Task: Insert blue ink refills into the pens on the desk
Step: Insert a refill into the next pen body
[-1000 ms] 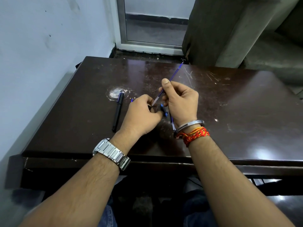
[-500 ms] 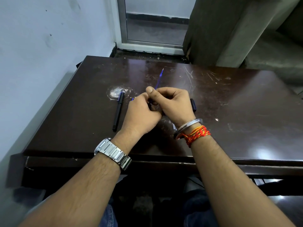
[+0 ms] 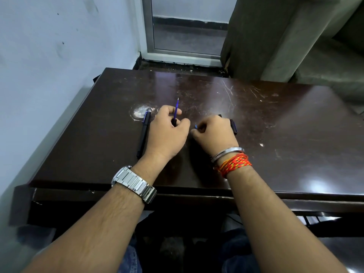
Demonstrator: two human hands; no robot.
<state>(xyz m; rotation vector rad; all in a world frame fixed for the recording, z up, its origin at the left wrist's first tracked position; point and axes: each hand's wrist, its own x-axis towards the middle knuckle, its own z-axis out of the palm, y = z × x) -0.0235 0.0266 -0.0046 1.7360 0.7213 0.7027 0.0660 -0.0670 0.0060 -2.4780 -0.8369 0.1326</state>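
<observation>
Dark brown wood, pretty scratched up: that's the desk (image 3: pixel 275 125) I'm sitting at. My left hand (image 3: pixel 167 134) is wrapped round a black pen barrel (image 3: pixel 174 122). Only a small bit of the barrel peeks out between my thumb and fingers. The blue refill (image 3: pixel 175 108) sticks up out of it, tilted a little to the right, pale tip pointing away from me. So the refill is partway into the barrel, and the part I can see stands clear above my fist.

My right hand (image 3: pixel 214 133) is just beside the left, not touching it, knuckles up and fingers curled tight. It's gripping a black pen piece (image 3: pixel 233 126) that pokes out on the right side of the fist — can't tell if it's a cap or the other half of the pen. A tiny bright blue bit (image 3: pixel 196 126) shows at the thumb side, too small to say what it is.

Left of my left hand, a second black pen (image 3: pixel 143 134) lies flat on the desk, running roughly toward and away from me. Its far end, with a bluish clip, sits on a whitish worn patch (image 3: pixel 138 112). It's just beside my hand — whether they touch, I can't tell.

I've got a steel watch (image 3: pixel 134 184) on the left wrist, plus a metal bangle (image 3: pixel 226 152) and red-and-yellow thread (image 3: pixel 234 164) on the right.
</observation>
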